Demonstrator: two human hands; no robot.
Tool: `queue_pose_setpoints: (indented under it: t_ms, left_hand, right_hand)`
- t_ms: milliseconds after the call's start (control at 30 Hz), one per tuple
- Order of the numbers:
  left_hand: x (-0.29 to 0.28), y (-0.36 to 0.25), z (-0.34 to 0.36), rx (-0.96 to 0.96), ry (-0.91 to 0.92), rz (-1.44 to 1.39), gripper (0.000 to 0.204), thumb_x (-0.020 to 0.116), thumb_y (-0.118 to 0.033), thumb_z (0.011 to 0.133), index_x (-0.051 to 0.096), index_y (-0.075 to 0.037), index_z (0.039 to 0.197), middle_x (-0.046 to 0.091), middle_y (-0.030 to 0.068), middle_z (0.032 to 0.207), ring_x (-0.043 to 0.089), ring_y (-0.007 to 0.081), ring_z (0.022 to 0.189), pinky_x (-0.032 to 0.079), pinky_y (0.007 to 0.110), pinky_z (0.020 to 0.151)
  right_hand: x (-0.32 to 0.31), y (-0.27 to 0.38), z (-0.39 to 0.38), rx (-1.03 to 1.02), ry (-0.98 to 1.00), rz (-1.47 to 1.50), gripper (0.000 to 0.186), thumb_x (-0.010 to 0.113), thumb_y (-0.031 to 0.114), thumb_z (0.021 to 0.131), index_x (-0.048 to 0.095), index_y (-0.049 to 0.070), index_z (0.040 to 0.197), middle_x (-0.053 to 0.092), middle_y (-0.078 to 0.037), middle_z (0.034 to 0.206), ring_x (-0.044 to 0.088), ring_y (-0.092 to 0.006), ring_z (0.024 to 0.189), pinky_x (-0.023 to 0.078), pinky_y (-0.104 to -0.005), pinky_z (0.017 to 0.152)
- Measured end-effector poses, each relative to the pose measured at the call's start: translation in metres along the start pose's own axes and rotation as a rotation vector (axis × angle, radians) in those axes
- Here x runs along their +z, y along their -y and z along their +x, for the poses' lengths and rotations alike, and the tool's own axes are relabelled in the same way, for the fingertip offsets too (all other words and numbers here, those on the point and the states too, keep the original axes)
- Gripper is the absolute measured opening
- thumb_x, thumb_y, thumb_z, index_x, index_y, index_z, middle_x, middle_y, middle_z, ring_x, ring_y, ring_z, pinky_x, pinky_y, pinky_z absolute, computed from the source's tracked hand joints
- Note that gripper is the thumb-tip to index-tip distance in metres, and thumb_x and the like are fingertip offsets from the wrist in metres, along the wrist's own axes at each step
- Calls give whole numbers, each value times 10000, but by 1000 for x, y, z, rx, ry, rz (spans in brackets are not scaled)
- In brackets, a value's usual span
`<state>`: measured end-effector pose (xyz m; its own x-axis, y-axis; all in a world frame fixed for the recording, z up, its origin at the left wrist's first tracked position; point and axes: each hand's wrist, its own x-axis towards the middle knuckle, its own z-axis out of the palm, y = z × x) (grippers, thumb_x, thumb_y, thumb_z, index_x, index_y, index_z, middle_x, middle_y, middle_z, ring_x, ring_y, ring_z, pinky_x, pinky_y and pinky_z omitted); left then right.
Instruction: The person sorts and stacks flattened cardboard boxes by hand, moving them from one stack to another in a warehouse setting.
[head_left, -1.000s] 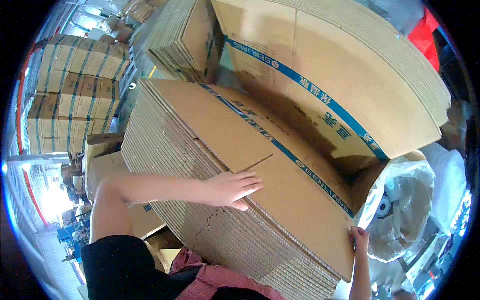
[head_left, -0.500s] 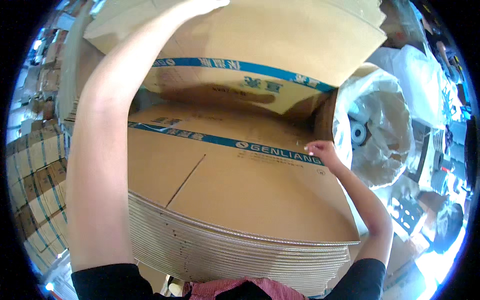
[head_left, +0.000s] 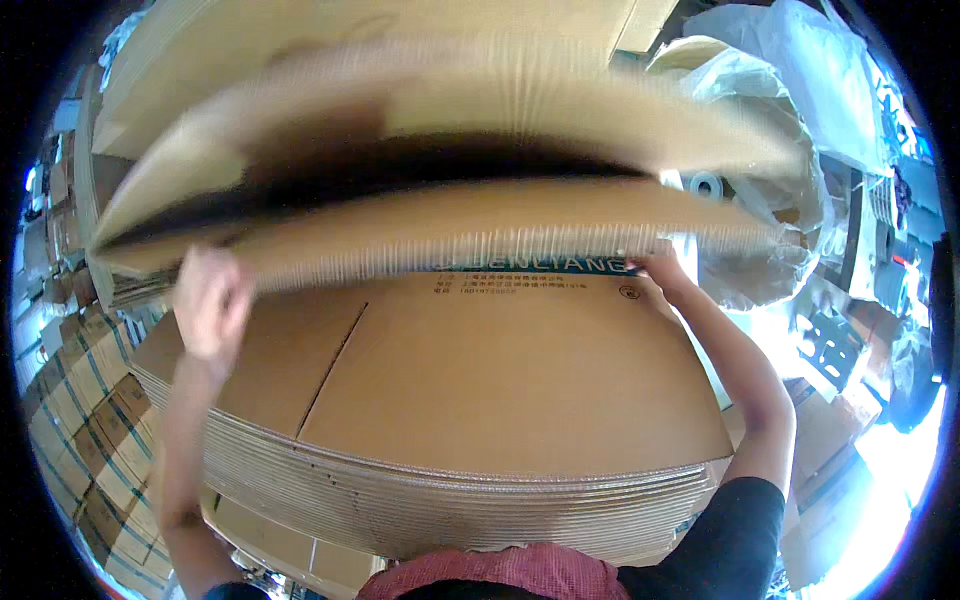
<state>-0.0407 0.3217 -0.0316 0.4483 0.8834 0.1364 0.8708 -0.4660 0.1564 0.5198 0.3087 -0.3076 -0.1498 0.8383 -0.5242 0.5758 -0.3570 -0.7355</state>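
Observation:
A thick bundle of flattened brown cardboard boxes (head_left: 430, 225) is tipping down toward me, blurred, its lower edge fanned out. My left hand (head_left: 212, 300) grips that edge at the left. My right hand (head_left: 655, 268) holds it at the right, fingers on the bundle's lower corner. Below both hands lies a tall stack of flat cardboard sheets (head_left: 470, 400) with a blue printed band near its far edge. Behind the bundle, more leaning cardboard (head_left: 330, 40) fills the top of the view.
A big clear plastic bag (head_left: 780, 160) with white rolls inside stands to the right. Stacked taped cartons (head_left: 70, 420) line the left floor. Loose boxes and clutter lie at the far right (head_left: 850, 390). A red cloth (head_left: 490, 575) is at my waist.
My left hand came off the high leaning cardboard and dropped to the bundle's lower left edge. The bundle has tilted down toward me, covering most of the blue band.

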Motion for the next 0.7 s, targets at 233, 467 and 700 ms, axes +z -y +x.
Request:
queue_pose_setpoints:
  t_ms: [233, 467, 700]
  left_hand:
    - [-14, -63, -55, 249, -211, 203, 439, 760, -135, 648, 624, -93, 1063, 593, 114, 1012, 564, 329, 936, 456, 421, 791]
    - [-15, -85, -95, -129, 777, -380, 800, 434, -711, 833, 516, -75, 1311, 491, 103, 1387, 486, 304, 1254, 430, 396, 999]
    - [1, -100, -110, -210, 922, -369, 907, 299, -798, 783, 514, -105, 1328, 480, 100, 1401, 431, 331, 1304, 378, 505, 1024]
  right_hand:
    - [-43, 27, 15, 149, -334, 128, 216, 623, 176, 874, 692, 9, 992, 672, -43, 784, 608, -103, 675, 487, -250, 612]
    - [52, 50, 89, 188, 235, 275, 183, 655, 144, 871, 694, 11, 991, 679, -39, 848, 612, -117, 735, 498, -237, 669]
    - [152, -35, 155, 296, 104, -60, 167, 673, 208, 814, 737, 55, 832, 701, -86, 755, 662, -166, 666, 528, -316, 672]
